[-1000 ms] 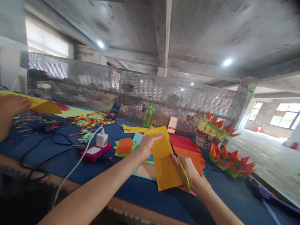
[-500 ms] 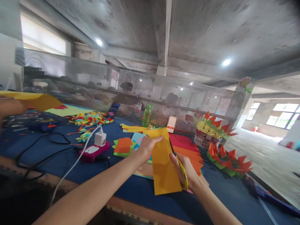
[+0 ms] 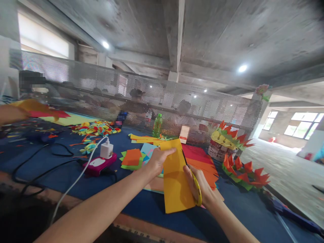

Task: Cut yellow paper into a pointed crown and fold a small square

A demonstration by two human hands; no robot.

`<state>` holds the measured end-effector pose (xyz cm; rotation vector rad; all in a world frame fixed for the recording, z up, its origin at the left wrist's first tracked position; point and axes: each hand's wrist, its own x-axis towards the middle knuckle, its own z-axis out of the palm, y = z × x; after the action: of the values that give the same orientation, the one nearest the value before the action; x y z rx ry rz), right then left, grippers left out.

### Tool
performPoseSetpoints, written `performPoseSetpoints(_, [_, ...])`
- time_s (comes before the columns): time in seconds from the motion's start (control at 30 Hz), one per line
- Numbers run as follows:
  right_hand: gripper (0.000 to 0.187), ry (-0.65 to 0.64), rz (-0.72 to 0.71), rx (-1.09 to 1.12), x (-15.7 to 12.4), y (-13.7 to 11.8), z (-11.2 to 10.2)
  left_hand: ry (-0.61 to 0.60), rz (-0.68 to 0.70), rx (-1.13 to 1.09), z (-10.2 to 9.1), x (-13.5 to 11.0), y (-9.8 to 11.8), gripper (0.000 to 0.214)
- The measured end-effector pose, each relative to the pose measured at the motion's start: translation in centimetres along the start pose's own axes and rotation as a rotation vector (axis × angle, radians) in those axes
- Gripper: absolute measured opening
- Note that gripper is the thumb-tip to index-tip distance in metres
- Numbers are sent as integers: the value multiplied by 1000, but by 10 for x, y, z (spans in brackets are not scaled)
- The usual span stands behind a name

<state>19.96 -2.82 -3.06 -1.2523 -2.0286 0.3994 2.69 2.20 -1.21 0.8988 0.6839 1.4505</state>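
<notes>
A long yellow sheet of paper (image 3: 177, 185) is held up over the table by my left hand (image 3: 160, 161), whose thumb lies flat across its upper part. My right hand (image 3: 199, 182) grips a pair of scissors (image 3: 197, 190) with yellow handles. Their dark blades run along the paper's right edge near the top; part of them is hidden by the sheet. Behind the paper lie red and orange sheets (image 3: 202, 165). To the left of my left hand are small orange and green paper squares (image 3: 131, 158).
A magenta power strip (image 3: 101, 164) with a white charger (image 3: 106, 149) and loose cables lies left. Behind are curled paper pieces (image 3: 95, 128) and a green bottle (image 3: 157, 125). Folded-paper crowns (image 3: 246, 173) stand right, near a blue-handled tool (image 3: 293, 214). Another person's hand (image 3: 12, 114) is far left.
My hands, the yellow paper and the scissors keep almost the same place. At far left, the other person's yellow paper has moved and is blurred, with more red paper showing. The view has shifted slightly.
</notes>
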Motion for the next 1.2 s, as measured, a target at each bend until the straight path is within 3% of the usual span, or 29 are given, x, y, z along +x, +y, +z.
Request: performPoseSetpoints(1.2, [49,39,5,-23,1,2,2,-8,-12,-27,1,0,-3,30])
